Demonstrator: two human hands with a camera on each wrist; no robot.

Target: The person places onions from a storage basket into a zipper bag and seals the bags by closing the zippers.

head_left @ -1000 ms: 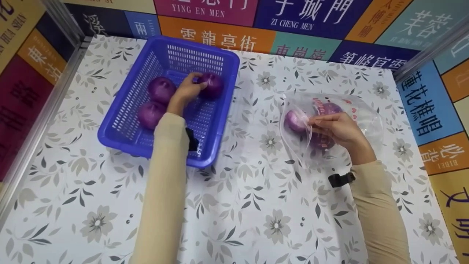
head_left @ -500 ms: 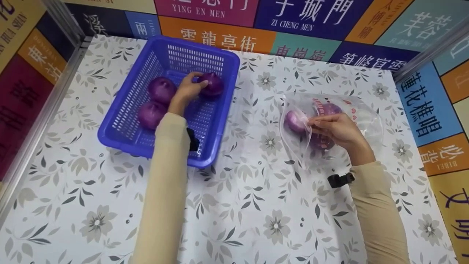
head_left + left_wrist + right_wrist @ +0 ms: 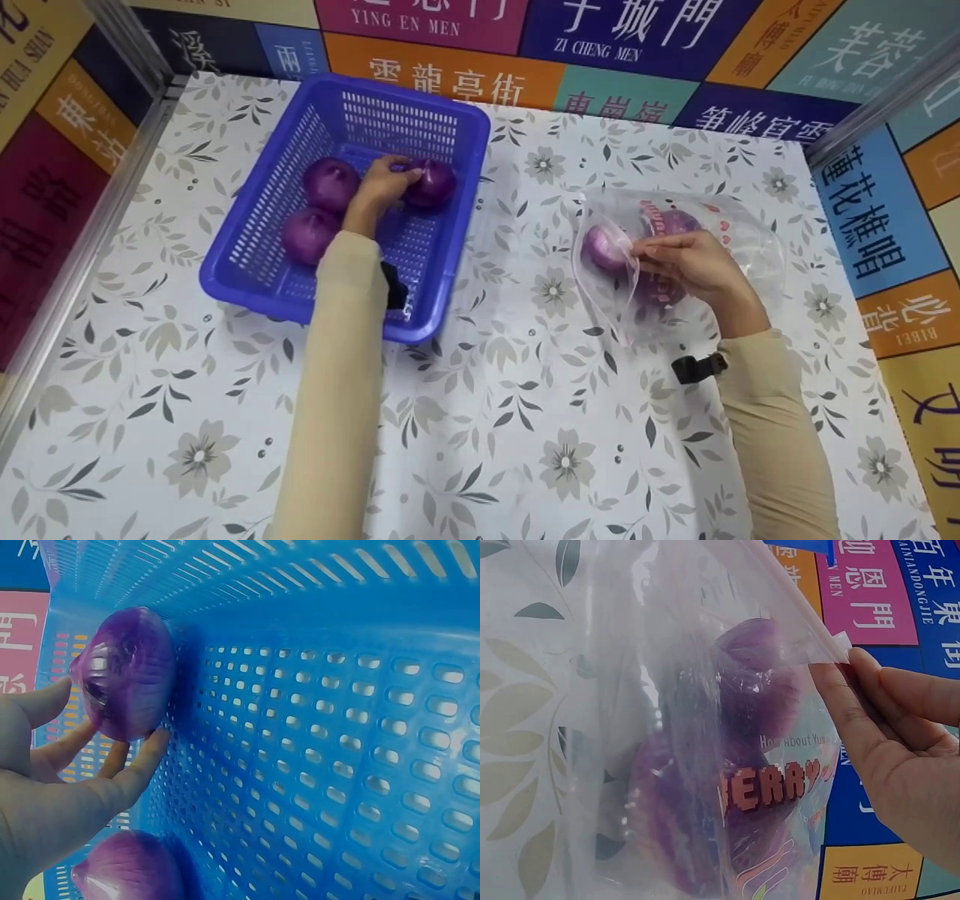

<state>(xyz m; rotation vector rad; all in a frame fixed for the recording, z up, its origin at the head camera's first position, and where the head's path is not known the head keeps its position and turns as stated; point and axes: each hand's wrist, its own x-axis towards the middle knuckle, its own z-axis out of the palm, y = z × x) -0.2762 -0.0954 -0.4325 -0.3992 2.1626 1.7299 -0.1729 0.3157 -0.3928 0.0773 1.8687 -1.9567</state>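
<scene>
Inside the blue plastic basket, my left hand holds a purple onion near the far right corner. The left wrist view shows my thumb by the pointed tip of that onion and my fingers curled along its lower side. Two more onions lie in the basket, one behind the other, left of my hand. On the right, my right hand pinches the mouth edge of a clear zip bag with red print. Through its film show several onions, one right at the opening.
A white tablecloth with grey flowers and leaves covers the table. Panels with coloured blocks and large characters stand along its back and sides. The basket's raised rim surrounds my left hand.
My left hand has shifted slightly with the onion, which has tilted and settled a little nearer in the basket. My right hand keeps its pinch on the bag.
</scene>
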